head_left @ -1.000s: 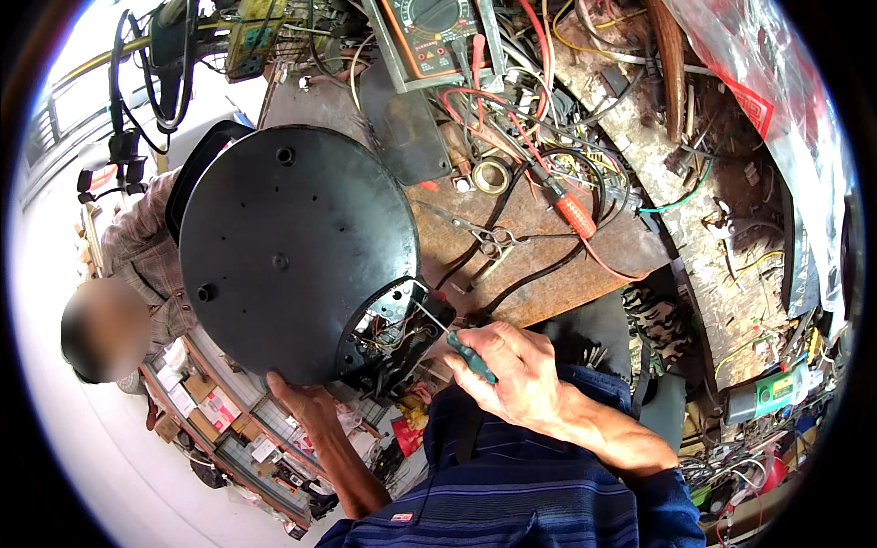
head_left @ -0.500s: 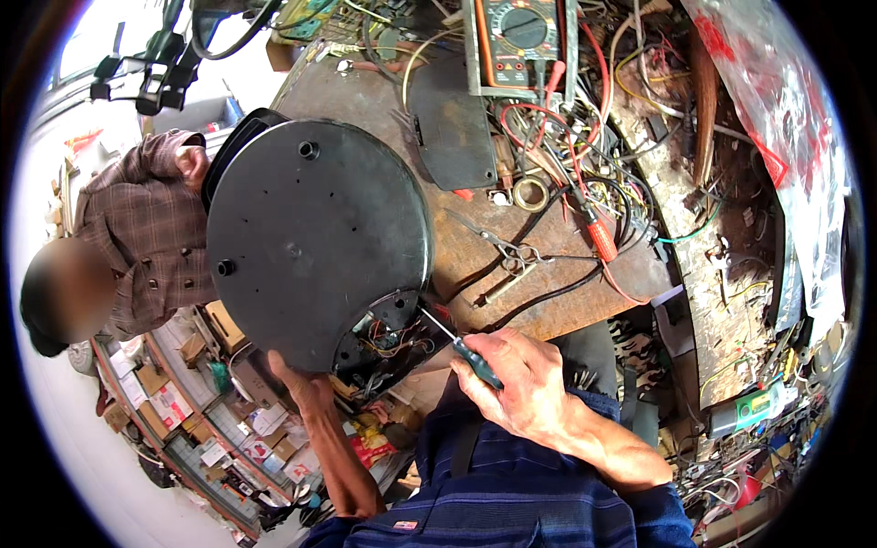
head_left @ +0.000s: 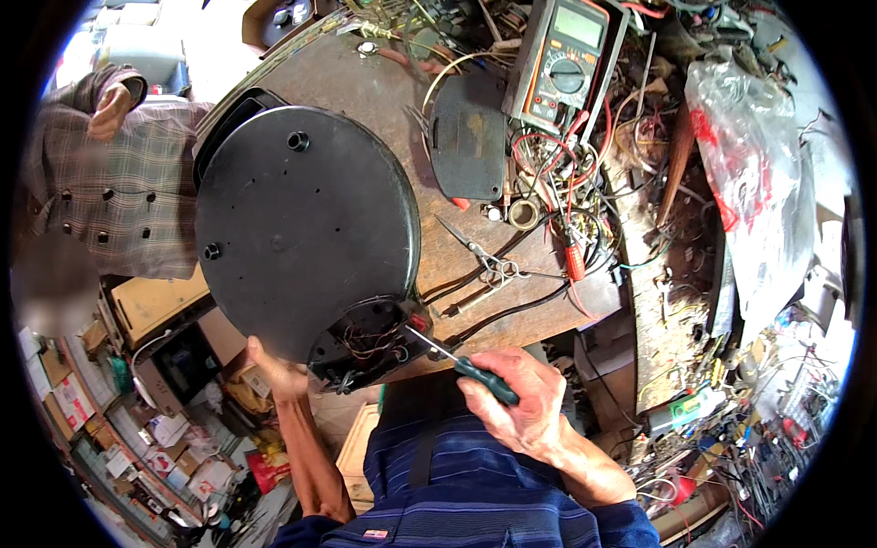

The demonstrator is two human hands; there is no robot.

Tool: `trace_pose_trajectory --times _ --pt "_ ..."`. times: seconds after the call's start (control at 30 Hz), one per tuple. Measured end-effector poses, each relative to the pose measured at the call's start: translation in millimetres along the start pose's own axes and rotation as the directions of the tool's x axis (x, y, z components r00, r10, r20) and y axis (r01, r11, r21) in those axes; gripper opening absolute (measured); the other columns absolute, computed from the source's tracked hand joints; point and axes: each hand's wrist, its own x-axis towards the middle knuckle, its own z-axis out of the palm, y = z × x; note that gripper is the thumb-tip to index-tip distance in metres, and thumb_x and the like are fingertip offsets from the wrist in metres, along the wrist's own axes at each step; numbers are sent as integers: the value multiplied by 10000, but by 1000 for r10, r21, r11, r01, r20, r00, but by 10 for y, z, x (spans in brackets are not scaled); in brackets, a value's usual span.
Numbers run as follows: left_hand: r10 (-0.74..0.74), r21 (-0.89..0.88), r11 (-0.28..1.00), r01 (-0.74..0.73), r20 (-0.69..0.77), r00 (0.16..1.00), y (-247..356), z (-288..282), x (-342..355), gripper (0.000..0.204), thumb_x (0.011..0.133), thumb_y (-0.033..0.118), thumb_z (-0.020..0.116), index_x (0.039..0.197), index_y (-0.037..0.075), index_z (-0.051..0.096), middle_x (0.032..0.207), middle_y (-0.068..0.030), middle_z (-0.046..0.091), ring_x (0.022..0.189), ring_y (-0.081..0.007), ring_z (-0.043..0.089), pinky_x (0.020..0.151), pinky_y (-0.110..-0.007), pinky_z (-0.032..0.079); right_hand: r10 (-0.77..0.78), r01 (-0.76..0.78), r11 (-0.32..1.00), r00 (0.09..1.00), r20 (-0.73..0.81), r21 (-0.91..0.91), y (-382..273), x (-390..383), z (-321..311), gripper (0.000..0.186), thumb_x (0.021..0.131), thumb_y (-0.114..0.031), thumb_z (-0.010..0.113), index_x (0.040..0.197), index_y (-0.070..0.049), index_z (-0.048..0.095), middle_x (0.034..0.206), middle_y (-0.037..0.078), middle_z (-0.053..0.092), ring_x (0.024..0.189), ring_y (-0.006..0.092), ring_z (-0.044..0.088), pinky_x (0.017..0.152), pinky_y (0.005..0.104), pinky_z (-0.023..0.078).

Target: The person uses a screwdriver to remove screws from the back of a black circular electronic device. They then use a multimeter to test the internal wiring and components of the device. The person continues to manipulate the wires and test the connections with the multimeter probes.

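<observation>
A round black appliance (head_left: pixel 297 219) lies underside up at the bench's near left edge, with an open compartment (head_left: pixel 361 342) of wires and parts at its lower right. My left hand (head_left: pixel 279 370) grips the appliance's lower left rim. My right hand (head_left: pixel 512 397) is closed on the green handle of a screwdriver (head_left: pixel 489 382), whose thin shaft reaches up-left to the compartment's right side, near a small red part. Just right of the appliance, scissors (head_left: pixel 498 265) and black cables lie on the worn bench top (head_left: pixel 548 306).
A multimeter (head_left: pixel 562 68) in a tray, a black plate (head_left: pixel 466 137), tangled wires (head_left: pixel 548 164) and a clear plastic bag (head_left: pixel 749 183) fill the back and right. Another person in a checked coat (head_left: pixel 119 192) stands at the left. Boxes crowd shelves (head_left: pixel 137 438) at lower left.
The view has shifted, showing more of the bench's back. The appliance sits slightly higher in view, the screwdriver slightly lower. The other person's hand now shows at upper left.
</observation>
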Motion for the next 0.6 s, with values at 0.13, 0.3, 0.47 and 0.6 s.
trace_pose_trajectory --times 0.13,0.3,0.47,0.6 --pt "-162 -196 971 137 -120 979 -166 -194 151 738 958 634 625 1458 100 536 1403 -68 627 1218 -246 634 951 -394 562 278 -270 955 959 -52 122 3 -208 -180 255 941 -130 752 1116 52 717 898 136 747 703 170 705 616 292 559" --pt "-171 -178 970 163 -27 985 -298 -371 263 805 918 634 697 1489 106 490 1377 -68 638 1160 -221 667 923 -368 586 459 -369 884 804 -377 289 257 35 -340 329 993 -122 692 1257 68 643 934 84 719 755 121 663 684 269 534" --pt "-226 -96 968 233 84 971 -102 -437 200 479 989 612 637 1124 153 629 942 40 604 731 -48 529 619 -234 433 435 -404 900 844 -313 164 608 457 -458 378 985 -108 701 1292 90 605 1002 90 719 804 113 662 699 250 513" --pt "-118 -60 992 112 -123 985 249 -242 -26 360 1063 475 594 1106 121 644 908 42 559 684 -47 427 590 -217 372 380 -356 925 892 -245 135 775 733 -379 349 986 -128 690 1259 81 632 962 99 725 770 124 680 654 253 521"
